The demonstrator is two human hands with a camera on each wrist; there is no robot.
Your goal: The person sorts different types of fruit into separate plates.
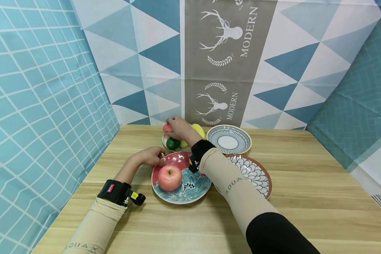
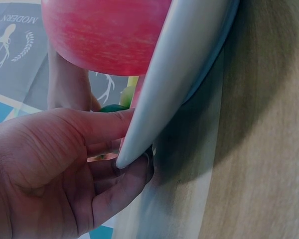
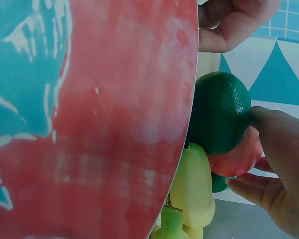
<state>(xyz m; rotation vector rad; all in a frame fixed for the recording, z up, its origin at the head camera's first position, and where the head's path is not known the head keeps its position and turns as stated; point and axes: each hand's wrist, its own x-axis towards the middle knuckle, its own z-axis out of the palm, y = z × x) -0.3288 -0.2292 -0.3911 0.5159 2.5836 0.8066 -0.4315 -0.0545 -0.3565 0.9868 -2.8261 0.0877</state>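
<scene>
My left hand (image 1: 155, 157) pinches the near-left rim of a red and teal plate (image 1: 190, 192); in the left wrist view the thumb lies on the rim (image 2: 164, 89) and the fingers (image 2: 114, 184) under it. A red apple (image 1: 169, 177) lies on this plate. My right hand (image 1: 174, 128) reaches over it to a small plate at the back and curls round a pink-red fruit (image 3: 239, 158). A dark green round fruit (image 3: 220, 113) and a yellow fruit (image 3: 192, 186) lie against it there.
A blue-striped plate (image 1: 229, 139) stands at the back, right of the fruit pile. A floral plate with a brown rim (image 1: 257, 174) lies partly under my right forearm. Patterned cloth walls enclose the wooden table (image 1: 304, 197) on the left, back and right.
</scene>
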